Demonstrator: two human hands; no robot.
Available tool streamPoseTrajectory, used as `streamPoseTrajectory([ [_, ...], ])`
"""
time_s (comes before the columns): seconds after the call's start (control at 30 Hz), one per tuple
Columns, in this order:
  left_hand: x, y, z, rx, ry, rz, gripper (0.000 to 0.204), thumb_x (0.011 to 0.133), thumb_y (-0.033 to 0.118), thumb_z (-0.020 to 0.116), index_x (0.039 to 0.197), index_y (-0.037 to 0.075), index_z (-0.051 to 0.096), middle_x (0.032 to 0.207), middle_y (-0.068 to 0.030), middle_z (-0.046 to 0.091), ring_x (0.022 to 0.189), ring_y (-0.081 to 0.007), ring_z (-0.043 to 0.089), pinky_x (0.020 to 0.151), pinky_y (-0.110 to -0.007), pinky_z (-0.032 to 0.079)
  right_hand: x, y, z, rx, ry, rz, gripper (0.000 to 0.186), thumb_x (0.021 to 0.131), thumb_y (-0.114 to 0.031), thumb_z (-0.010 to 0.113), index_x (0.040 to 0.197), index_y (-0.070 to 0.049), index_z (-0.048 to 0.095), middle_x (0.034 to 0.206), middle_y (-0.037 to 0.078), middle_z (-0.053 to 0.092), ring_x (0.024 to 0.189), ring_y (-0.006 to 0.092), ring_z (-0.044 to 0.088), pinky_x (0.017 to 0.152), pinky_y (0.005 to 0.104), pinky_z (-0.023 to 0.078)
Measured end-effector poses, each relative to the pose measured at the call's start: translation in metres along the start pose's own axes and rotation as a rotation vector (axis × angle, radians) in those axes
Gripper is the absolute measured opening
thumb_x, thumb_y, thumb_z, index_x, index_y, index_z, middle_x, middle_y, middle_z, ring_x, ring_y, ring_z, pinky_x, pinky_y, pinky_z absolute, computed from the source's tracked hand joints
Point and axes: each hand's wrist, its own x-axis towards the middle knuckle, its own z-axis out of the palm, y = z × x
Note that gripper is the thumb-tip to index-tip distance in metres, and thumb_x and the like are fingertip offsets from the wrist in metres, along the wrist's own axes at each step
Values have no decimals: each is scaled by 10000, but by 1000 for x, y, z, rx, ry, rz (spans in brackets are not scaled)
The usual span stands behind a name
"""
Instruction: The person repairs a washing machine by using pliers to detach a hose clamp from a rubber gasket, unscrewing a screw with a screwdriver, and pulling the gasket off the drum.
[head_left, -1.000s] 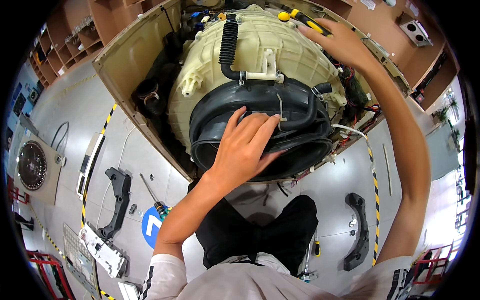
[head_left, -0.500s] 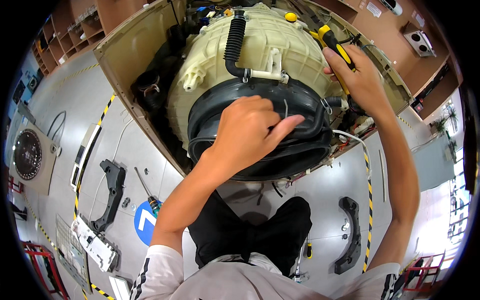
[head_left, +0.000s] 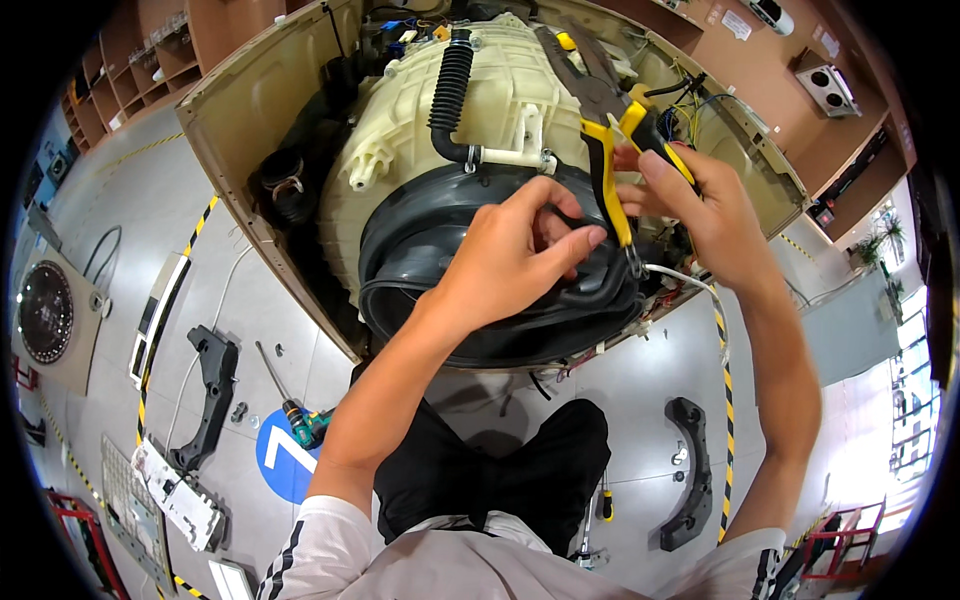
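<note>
The yellow and black pliers (head_left: 603, 102) were up in front of me, over the right side of the big black rubber ring (head_left: 425, 200). Their gray metal end pointed up and away from me, and their two handles were spread wide apart. My right hand (head_left: 703, 200) had hold of them, with the fingers bent around the handle on the right and the thumb resting on it. The other handle slanted down toward the right side of the ring.

My left hand (head_left: 508, 250) was in front of the rubber ring. Its fingers were curled in and the thumb stuck out to the right, but I can't tell if they had hold of anything.

Behind the ring sat a big round cream tub (head_left: 400, 125). A bumpy black hose (head_left: 456, 85) bent down to a short white pipe (head_left: 508, 157) just above the ring. A tan metal box (head_left: 238, 130) stood around the tub.

Down on the gray floor (head_left: 640, 395), a green and black drill (head_left: 307, 426) lay by a blue circle (head_left: 278, 462). One curved black part (head_left: 215, 385) lay on the left, and another curved black piece (head_left: 692, 490) lay on the right.
</note>
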Motion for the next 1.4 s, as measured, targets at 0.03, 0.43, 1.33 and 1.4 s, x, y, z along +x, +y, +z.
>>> streamPoseTrajectory([
  [0.03,-2,1,4,46,-14,0,289,867,169,721,1021,-21,567,720,-66,648,632,-68,612,551,-226,481,-6,0,3,77,15,38,387,966,-278,566,1042,96,632,853,88,674,861,121,648,781,260,532],
  [0.43,5,6,10,200,-179,89,234,856,219,739,952,9,699,595,63,511,551,-18,406,489,-215,339,-20,-17,-8,-557,121,-244,311,888,-198,665,1122,3,631,969,142,672,801,235,644,755,317,493],
  [1.33,29,2,12,-289,-621,-191,370,895,372,677,831,8,689,630,-1,575,595,-58,511,543,-229,357,6,-15,-35,-1267,-165,-442,749,683,-610,728,1109,-15,571,847,170,617,765,335,620,663,400,466],
  [1.4,28,6,9,-208,-643,-208,374,896,376,674,841,6,691,637,-6,585,599,-62,524,541,-230,368,6,-22,-30,-1223,-235,-230,778,650,-625,745,1090,-6,575,789,187,624,742,359,626,643,411,471],
])
